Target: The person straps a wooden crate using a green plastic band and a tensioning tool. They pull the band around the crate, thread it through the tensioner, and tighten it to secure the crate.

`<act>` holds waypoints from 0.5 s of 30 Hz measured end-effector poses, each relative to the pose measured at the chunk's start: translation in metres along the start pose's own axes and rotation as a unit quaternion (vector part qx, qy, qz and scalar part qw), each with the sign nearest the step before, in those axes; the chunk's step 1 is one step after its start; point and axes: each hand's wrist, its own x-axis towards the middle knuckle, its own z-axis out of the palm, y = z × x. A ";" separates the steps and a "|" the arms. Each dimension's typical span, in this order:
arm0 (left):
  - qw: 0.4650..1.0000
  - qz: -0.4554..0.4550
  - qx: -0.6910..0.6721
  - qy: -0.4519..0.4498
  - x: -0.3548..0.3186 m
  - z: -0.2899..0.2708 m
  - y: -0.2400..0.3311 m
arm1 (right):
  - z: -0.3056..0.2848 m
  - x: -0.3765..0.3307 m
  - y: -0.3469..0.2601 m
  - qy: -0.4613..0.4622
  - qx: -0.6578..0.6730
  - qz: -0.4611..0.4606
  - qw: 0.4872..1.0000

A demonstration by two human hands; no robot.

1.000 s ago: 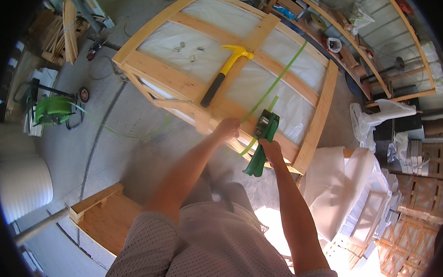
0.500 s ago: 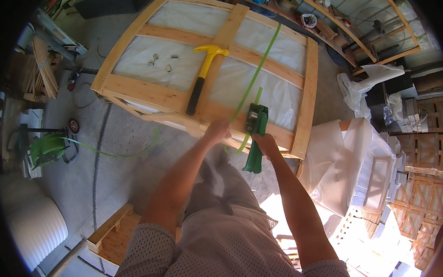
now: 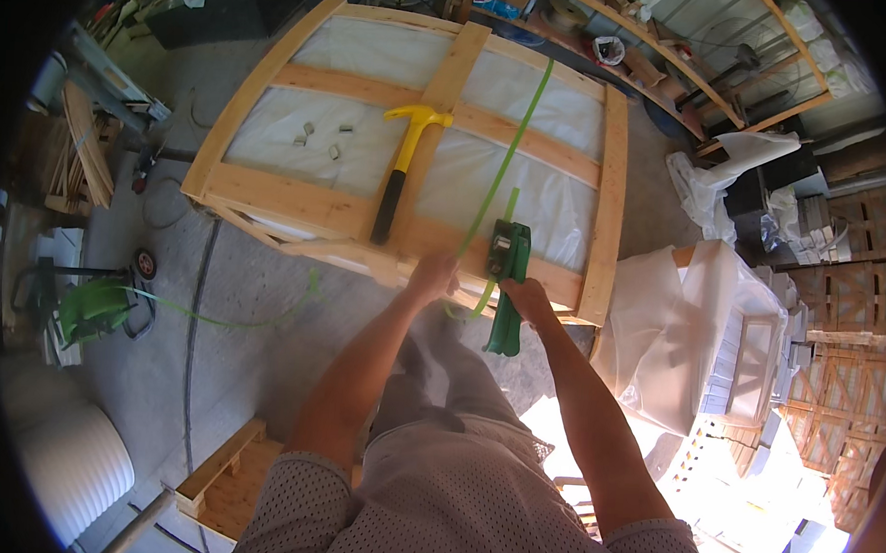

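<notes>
A wooden crate point(image 3: 308, 184) with white plastic sheeting between its boards stands before me. Over its right part runs a green strap point(image 3: 515, 145), and my left hand point(image 3: 434, 278) is closed on it at the crate's near edge. My right hand point(image 3: 528, 299) grips a green strapping tensioner point(image 3: 509, 290), tilted beside the near edge, with strap at its head. A claw hammer point(image 3: 406, 164), yellow with a black grip, lies on the crate's middle board. Several small metal strapping seals point(image 3: 334, 153) rest on the sheeting to its left.
Left on the floor is a green strap dispenser point(image 3: 96, 308) with small wheels, its loose strap trailing toward the crate. A plastic-wrapped load point(image 3: 660, 333) stands close on the right. A wooden pallet point(image 3: 227, 476) sits behind me at lower left; shelving point(image 3: 665, 63) lines the far right.
The tensioner has dropped slightly toward me in my right hand. My left hand stays on the strap, and the view has shifted a little.
</notes>
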 end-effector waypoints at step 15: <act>0.980 0.022 -0.112 0.163 -0.060 0.124 0.099 | -0.007 -0.012 -0.007 -0.035 -0.182 -0.058 0.981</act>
